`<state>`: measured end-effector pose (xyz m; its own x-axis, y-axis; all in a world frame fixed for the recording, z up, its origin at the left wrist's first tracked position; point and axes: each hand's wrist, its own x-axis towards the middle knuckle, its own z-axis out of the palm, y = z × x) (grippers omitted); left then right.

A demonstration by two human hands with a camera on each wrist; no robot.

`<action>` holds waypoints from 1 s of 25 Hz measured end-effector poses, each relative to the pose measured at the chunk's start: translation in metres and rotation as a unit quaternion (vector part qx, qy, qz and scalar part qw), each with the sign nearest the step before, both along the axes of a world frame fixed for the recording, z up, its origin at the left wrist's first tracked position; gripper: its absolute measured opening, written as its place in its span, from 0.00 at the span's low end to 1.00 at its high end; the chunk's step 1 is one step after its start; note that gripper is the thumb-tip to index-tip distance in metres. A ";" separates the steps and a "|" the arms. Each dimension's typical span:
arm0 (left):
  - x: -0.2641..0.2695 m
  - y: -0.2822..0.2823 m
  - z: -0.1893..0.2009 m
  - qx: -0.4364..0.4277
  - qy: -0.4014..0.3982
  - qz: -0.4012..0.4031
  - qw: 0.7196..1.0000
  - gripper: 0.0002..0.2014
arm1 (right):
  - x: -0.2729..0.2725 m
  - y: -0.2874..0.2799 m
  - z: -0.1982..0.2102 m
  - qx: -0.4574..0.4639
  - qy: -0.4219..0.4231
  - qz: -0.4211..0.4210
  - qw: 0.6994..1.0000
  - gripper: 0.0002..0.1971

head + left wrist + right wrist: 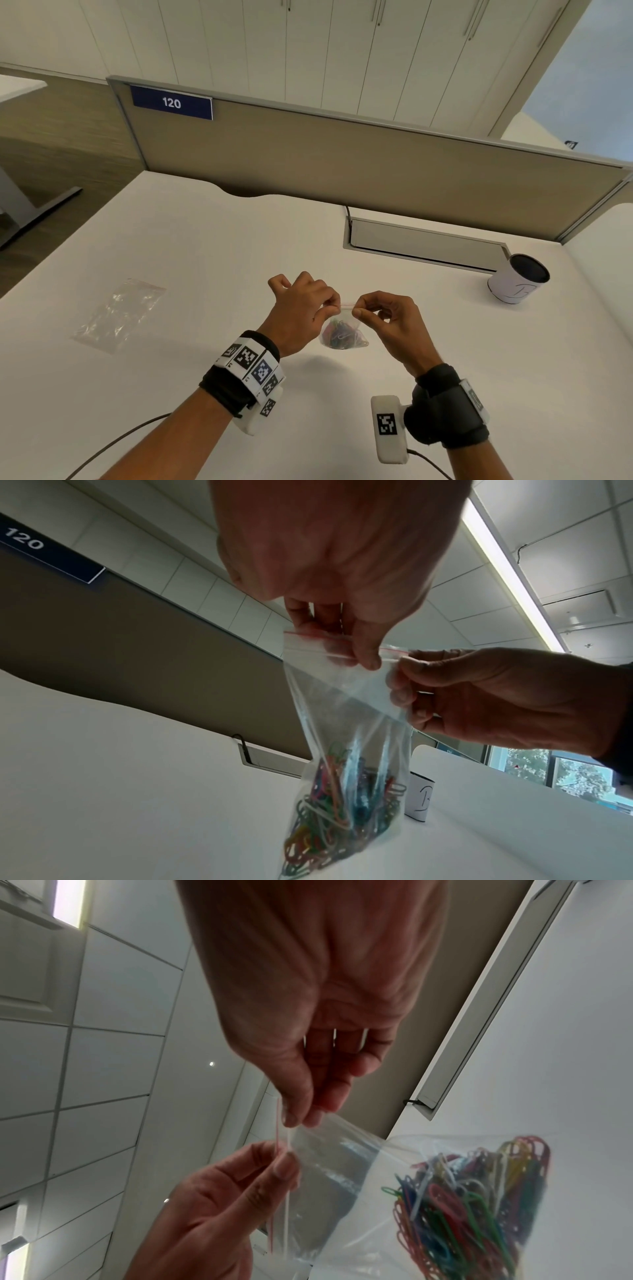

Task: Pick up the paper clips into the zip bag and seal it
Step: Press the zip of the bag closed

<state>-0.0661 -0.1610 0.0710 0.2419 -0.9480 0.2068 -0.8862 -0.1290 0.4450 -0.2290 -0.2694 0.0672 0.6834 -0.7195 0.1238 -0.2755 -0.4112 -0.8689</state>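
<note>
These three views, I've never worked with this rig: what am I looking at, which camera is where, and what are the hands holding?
No robot here: a person works with bare hands, wearing one camera on the head and one on each wrist. The head view looks down at a white desk. The left hand and right hand each pinch the top edge of a clear zip bag along its red strip; coloured paper clips sit in its bottom. The wrist views show the same bag from below. Also on the desk: an empty-looking clear bag and a white cup.

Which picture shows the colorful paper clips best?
The right wrist view: the paper clips fill the zip bag up close, colors clear. The left wrist view shows them blurrier at the bag's bottom. The head view shows only a tiny bunch.
</note>
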 end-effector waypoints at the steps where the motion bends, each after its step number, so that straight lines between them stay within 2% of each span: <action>1: 0.002 -0.001 0.000 -0.002 0.004 0.004 1.000 0.07 | 0.002 0.001 0.000 0.002 0.000 -0.002 1.000 0.02; 5: 0.018 0.003 -0.004 -0.012 0.078 0.009 0.997 0.09 | 0.003 0.002 0.001 0.023 -0.011 -0.016 1.000 0.02; 10: 0.034 0.011 -0.010 -0.001 0.166 0.016 0.986 0.05 | -0.003 -0.003 0.008 0.055 -0.043 -0.029 0.997 0.02; 13: 0.036 0.012 -0.010 -0.041 0.280 0.010 0.959 0.04 | -0.004 -0.003 0.010 0.077 -0.060 -0.028 0.995 0.04; 16: 0.034 0.013 -0.007 -0.059 0.374 0.030 0.925 0.01 | -0.007 -0.003 0.011 0.108 -0.085 -0.026 0.990 0.11; 18: 0.032 0.012 -0.009 -0.058 0.406 0.043 0.911 0.01 | -0.007 -0.003 0.012 0.127 -0.095 -0.025 0.987 0.12; 20: 0.031 0.009 -0.013 -0.058 0.430 0.049 0.900 0.01 | -0.006 -0.003 0.010 0.145 -0.104 -0.023 0.984 0.08; 25: 0.026 0.007 -0.010 -0.062 0.426 0.041 0.902 0.03 | -0.007 -0.002 0.002 0.179 -0.138 -0.025 0.974 0.04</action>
<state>-0.0406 -0.1540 0.0606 0.4316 -0.9019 0.0153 -0.2059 -0.0820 0.9751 -0.2358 -0.2712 0.0697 0.6230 -0.7815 0.0337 -0.0220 -0.0605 -0.9979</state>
